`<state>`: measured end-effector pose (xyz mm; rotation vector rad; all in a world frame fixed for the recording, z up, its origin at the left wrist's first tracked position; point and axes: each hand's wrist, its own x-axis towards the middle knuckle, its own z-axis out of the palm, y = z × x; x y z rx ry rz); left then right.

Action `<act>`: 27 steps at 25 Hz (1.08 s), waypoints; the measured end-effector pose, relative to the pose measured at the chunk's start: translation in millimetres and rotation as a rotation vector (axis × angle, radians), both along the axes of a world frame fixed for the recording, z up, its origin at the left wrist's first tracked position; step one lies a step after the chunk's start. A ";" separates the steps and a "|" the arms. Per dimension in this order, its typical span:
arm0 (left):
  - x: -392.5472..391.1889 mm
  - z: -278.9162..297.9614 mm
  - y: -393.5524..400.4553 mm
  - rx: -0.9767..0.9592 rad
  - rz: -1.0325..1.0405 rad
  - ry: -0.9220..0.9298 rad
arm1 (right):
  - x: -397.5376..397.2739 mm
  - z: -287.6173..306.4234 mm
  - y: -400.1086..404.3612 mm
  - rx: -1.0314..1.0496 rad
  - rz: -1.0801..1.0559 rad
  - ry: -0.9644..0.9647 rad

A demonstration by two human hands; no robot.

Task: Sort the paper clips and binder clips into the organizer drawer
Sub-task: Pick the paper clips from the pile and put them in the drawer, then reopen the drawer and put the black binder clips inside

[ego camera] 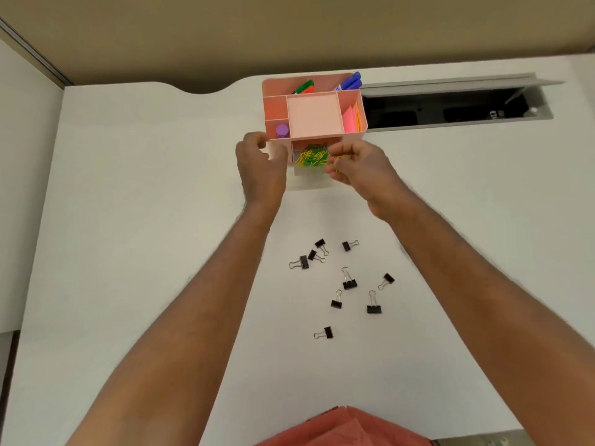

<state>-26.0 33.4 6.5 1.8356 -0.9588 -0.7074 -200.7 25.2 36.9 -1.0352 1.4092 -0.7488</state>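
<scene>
White bench; open cable hatch seen at 1 o'clock, tan partition at 12, red cloth at 6.

Bright even overhead light, soft faint shadows, slight blur, wide-angle bending at edges

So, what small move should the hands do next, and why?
Probably the right hand should let go of the yellow paper clips it pinches over the open drawer. Other clips already lie there, and nine binder clips wait on the table.
</scene>
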 end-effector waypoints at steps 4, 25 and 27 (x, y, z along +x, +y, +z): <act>1.6 -9.0 -31.6 0.109 0.132 0.180 | 17.1 -3.6 -36.0 -0.314 0.255 0.557; 6.3 -20.9 -40.0 0.070 0.097 0.625 | 29.7 -29.8 14.2 0.632 -0.571 -0.862; 6.1 -20.4 -40.1 0.073 0.103 0.633 | 31.0 -22.6 1.8 0.635 -0.517 -0.930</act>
